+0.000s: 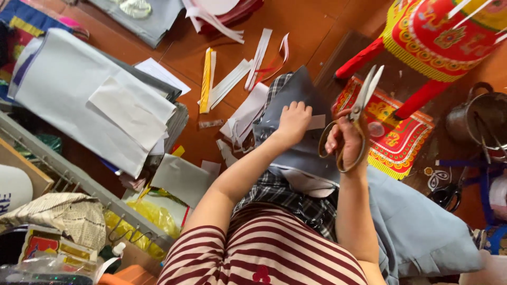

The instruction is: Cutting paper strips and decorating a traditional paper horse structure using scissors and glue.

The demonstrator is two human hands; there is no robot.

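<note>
the left hand (293, 122) presses flat on a grey sheet (296, 105) draped over the person's lap, fingers together and spread on it – likely to keep it from sliding. just right of the sheet, the right hand (346, 142) holds large scissors (355, 119), fingers clamped through the brass-coloured loops, blades pointing up and away, shut or nearly so – clear of the sheet. white paper strips (232, 79) lie on the floor left of the sheet; a red and yellow stool (422, 47) stands to its right.

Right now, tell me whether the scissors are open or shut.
Open. The scissors in the right hand show two blades splayed apart at the tips, pointing up; nothing lies between them.
</note>
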